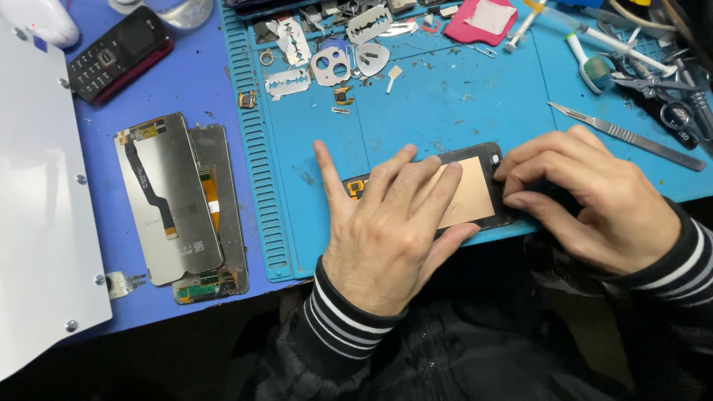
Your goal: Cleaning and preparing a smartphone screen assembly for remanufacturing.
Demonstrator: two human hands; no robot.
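Our left hand (386,223) lies flat, fingers spread, pressing the phone panel (468,194) onto the blue mat (445,104) at its near edge; our right hand (594,197) curls over the panel's right end, fingertips pressed to it. Two loose screens (182,200) lie left. The hands hide most of the panel
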